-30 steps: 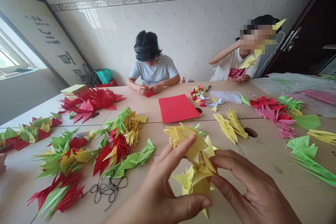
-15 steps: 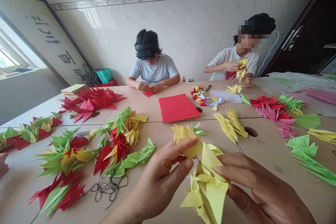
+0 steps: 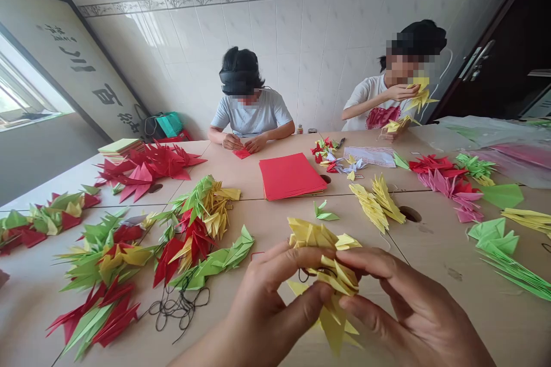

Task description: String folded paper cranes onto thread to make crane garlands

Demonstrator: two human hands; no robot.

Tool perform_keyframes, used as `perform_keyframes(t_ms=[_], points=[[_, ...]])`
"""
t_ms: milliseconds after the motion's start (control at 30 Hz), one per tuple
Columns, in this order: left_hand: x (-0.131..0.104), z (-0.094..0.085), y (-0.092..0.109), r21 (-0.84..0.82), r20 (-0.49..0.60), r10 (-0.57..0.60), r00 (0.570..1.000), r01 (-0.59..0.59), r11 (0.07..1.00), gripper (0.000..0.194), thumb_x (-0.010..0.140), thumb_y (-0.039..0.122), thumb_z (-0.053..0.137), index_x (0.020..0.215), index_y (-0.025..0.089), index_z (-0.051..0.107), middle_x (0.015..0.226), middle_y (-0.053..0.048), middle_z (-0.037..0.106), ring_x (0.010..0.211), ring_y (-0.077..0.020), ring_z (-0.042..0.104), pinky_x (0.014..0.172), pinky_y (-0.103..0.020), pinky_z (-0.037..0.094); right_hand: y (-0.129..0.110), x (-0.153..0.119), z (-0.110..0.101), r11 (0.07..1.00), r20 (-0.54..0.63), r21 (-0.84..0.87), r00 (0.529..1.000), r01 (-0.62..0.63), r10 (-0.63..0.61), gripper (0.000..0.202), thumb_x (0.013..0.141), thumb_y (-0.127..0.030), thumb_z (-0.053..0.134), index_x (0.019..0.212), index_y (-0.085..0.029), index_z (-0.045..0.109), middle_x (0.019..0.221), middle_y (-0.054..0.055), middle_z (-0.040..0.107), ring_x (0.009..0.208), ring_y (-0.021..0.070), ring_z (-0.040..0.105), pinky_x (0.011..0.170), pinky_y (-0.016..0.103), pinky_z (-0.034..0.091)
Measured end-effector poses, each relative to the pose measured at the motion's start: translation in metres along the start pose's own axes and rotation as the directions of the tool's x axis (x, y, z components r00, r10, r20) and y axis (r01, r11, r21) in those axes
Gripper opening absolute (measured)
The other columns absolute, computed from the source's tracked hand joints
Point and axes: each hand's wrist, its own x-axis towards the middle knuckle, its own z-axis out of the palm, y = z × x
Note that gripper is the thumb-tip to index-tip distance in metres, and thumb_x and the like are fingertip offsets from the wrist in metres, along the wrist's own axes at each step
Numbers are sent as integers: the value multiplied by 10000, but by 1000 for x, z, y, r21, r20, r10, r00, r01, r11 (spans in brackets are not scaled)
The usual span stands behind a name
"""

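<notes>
My left hand (image 3: 275,292) and my right hand (image 3: 400,287) meet near the front of the table, both closed on a string of yellow folded paper cranes (image 3: 339,276). The left thumb and fingers pinch it from one side, the right fingertips from the other. A dark cord loops out beside my left fingers. Paper points hang below my thumbs, and more yellow cranes (image 3: 310,233) show above my left index finger. My palms hide part of the string.
A red paper stack (image 3: 293,175) lies mid-table. Bright crane bundles (image 3: 200,241) and tangled black cord (image 3: 177,307) spread left; yellow bundles (image 3: 376,203) and green cranes (image 3: 495,238) lie right. Across sit two people, one folding red paper (image 3: 242,153), one handling yellow cranes (image 3: 417,94).
My right hand has moved in close to my left. The large yellow crane between them has tipped down, its points now hanging lower. The person at right has raised one hand with yellow cranes.
</notes>
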Motion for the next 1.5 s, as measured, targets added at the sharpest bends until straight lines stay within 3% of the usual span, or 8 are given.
perform_keyframes(t_ms=[267,533,633,800,900,1033,1333,1500], points=[[-1,7,-3,165,-62,194,979,-181,969,312,767,2,644,1003,205,626,912,-27,709,818,-124,661,745,-181,516,-1,2,3,984,-5,113,991,137,-137,150,883,-135,557,944,-271,573,816,-20,659,777,109,670,685,166,542],[-5,19,-17,225,-161,325,932,-286,931,425,809,-1,597,1138,262,546,862,-31,696,734,-131,642,670,-218,506,3,7,13,742,200,547,921,-389,335,109,868,-322,618,847,-276,521,745,-49,534,643,101,569,576,203,519],[-7,20,-17,38,-229,204,952,-200,979,505,830,32,599,1208,349,489,882,-3,664,744,-121,627,676,-214,499,4,6,14,815,210,454,932,-360,295,75,884,-307,596,921,-279,537,776,-32,556,679,114,583,593,216,523],[-5,18,-14,-508,-73,-180,981,119,853,551,861,172,647,1317,335,385,785,16,606,684,-89,580,645,-183,484,2,4,13,981,-74,55,980,188,-184,174,848,-95,581,944,-240,589,793,-2,609,734,121,615,644,201,500],[-4,18,-13,-589,-7,-262,965,208,781,501,851,191,668,1281,310,440,792,17,581,702,-80,548,654,-173,466,2,6,10,978,52,208,999,-9,-2,69,891,-184,555,838,-227,566,741,-13,575,675,112,579,594,194,482],[-4,18,-16,-609,-48,-260,964,178,773,585,897,182,602,1363,426,346,904,12,584,787,-93,553,730,-211,481,6,11,4,788,372,424,880,-445,296,207,937,-403,486,846,-236,567,722,-25,529,625,100,510,561,189,471],[0,8,-22,-512,-153,-202,967,97,853,183,902,163,578,952,248,732,848,-15,577,742,-85,559,677,-171,490,17,7,-12,887,394,298,892,-352,221,114,945,-271,447,1007,-295,540,1211,36,547,1168,186,533,917,313,515],[2,8,-19,-560,-149,-222,964,103,822,167,901,190,581,953,238,732,813,-15,562,704,-90,582,655,-187,519,12,8,-12,868,489,273,837,-415,246,185,910,-258,517,1086,-299,561,1135,34,594,1066,177,589,899,323,528]])
